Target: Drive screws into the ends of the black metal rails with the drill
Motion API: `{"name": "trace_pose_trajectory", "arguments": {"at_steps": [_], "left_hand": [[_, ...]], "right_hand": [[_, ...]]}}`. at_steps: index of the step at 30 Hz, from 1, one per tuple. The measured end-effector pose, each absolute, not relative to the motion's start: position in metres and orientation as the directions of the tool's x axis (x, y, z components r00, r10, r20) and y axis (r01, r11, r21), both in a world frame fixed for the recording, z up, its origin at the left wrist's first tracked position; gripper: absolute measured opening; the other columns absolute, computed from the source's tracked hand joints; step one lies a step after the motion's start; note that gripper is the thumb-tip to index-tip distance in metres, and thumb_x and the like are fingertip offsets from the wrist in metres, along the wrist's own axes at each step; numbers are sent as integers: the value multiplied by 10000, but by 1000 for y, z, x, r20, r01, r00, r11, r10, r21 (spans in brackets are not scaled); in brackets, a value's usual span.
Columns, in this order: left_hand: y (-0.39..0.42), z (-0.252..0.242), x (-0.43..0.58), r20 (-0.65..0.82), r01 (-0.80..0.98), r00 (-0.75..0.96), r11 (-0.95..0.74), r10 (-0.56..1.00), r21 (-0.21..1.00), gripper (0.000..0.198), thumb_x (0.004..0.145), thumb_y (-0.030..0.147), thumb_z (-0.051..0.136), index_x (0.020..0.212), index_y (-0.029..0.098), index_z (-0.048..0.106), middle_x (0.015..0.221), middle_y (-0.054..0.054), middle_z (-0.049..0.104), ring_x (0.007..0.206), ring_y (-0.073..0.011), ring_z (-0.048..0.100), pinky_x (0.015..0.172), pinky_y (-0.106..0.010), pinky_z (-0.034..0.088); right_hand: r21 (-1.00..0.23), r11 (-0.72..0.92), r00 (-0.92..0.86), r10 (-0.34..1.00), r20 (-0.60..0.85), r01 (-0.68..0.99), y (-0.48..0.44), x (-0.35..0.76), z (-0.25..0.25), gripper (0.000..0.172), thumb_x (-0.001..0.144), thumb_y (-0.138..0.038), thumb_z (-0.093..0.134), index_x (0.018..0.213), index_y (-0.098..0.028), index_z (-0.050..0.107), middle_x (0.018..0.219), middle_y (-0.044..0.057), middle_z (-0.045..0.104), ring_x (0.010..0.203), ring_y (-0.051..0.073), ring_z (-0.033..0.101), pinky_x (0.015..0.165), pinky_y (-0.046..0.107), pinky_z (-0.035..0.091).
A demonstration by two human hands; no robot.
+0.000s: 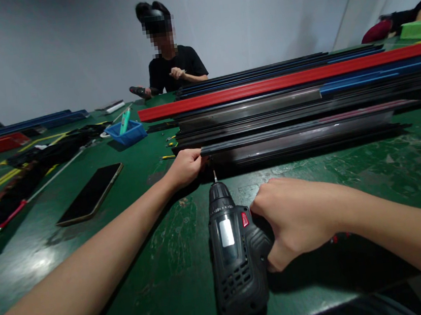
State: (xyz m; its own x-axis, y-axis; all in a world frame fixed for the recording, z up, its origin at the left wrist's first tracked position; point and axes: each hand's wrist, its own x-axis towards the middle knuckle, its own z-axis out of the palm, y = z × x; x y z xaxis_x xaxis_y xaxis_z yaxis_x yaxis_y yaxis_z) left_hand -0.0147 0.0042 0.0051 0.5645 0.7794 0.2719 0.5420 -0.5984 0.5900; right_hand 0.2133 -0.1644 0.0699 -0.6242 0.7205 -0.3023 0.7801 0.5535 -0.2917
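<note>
My right hand (294,216) is wrapped round the handle of a black cordless drill (232,257), which lies on its side with its bit pointing away from me. The bit (215,176) reaches up to the near left end of a long dark profile (289,142); whether it touches is hard to see. My left hand (187,168) pinches that same end of the profile, thumb and fingers closed on it. Its fingertips are partly hidden behind the profile's end.
Behind lie several long dark profiles and a red one (263,85). A blue basket (126,133) with a green-handled tool (125,122) and a phone (90,193) are on the green table (162,265). Across it sits a person (171,62) with another drill (140,91).
</note>
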Motion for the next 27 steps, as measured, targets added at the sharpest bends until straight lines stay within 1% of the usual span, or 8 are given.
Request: {"name": "trace_pose_trajectory", "arguments": {"at_steps": [5, 9, 18, 22, 27], "left_hand": [[4, 6, -15, 269, 544, 565, -597, 780, 589, 381, 853, 427, 473, 575, 169, 512, 547, 14, 466, 556, -109, 396, 548, -230, 302], [5, 5, -16, 269, 536, 569, -599, 777, 596, 370, 861, 406, 475, 584, 166, 531, 547, 15, 485, 552, -109, 407, 546, -225, 311], [5, 7, -15, 268, 545, 580, -610, 770, 575, 411, 871, 421, 490, 548, 169, 524, 527, -4, 507, 539, -116, 427, 548, -232, 319], [5, 6, -15, 274, 538, 578, -612, 769, 580, 409, 866, 421, 495, 544, 170, 523, 518, 0, 497, 532, -113, 419, 544, -231, 314], [5, 6, -15, 273, 536, 580, -612, 767, 582, 414, 872, 423, 489, 543, 172, 517, 516, -1, 501, 532, -114, 424, 543, -231, 314]], "right_hand": [[-291, 566, -635, 716, -291, 771, -164, 213, 70, 472, 649, -612, 786, 797, -163, 795, 689, 66, 721, 528, 168, 515, 492, 312, 285], [-284, 565, -632, 717, -296, 774, -164, 213, 70, 479, 653, -610, 790, 811, -158, 802, 710, 75, 734, 538, 171, 527, 497, 313, 288], [-289, 582, -648, 708, -282, 760, -164, 215, 70, 505, 663, -644, 773, 792, -156, 792, 681, 66, 713, 525, 163, 489, 483, 313, 278], [-283, 578, -643, 709, -289, 765, -165, 215, 70, 527, 668, -656, 771, 812, -149, 800, 710, 84, 731, 540, 173, 518, 489, 314, 278], [-290, 576, -644, 708, -292, 764, -164, 214, 70, 512, 668, -635, 786, 841, -153, 806, 740, 86, 746, 573, 185, 558, 503, 310, 293]]}}
